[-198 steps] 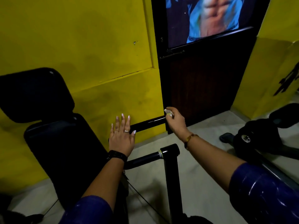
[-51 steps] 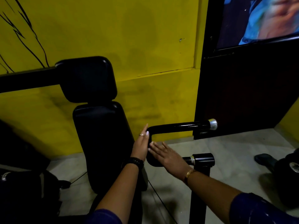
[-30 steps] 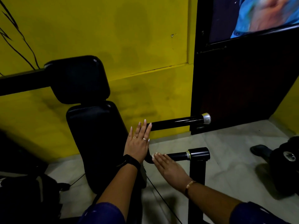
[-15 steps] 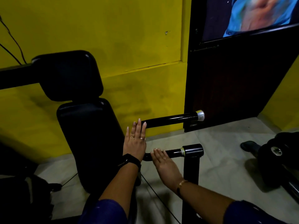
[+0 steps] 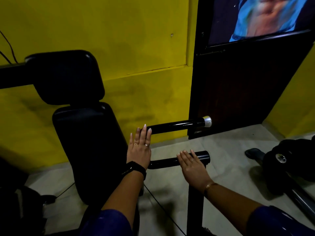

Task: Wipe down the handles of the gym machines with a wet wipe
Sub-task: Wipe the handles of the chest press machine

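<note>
While the right hand (image 5: 192,166) lies flat, fingers straight, across the lower black handle (image 5: 163,163), any wipe beneath it is hidden. Just left of it, the left hand (image 5: 139,149) is flat and relaxed too, fingertips touching the near end of the upper handle (image 5: 177,126). Beyond are the padded seat (image 5: 85,142), the yellow wall (image 5: 136,48) and a dark door (image 5: 238,91).

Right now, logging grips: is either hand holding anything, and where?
Neither grips anything: left hand flat against the upper handle, right hand flat on the lower handle. No wipe shows.
</note>
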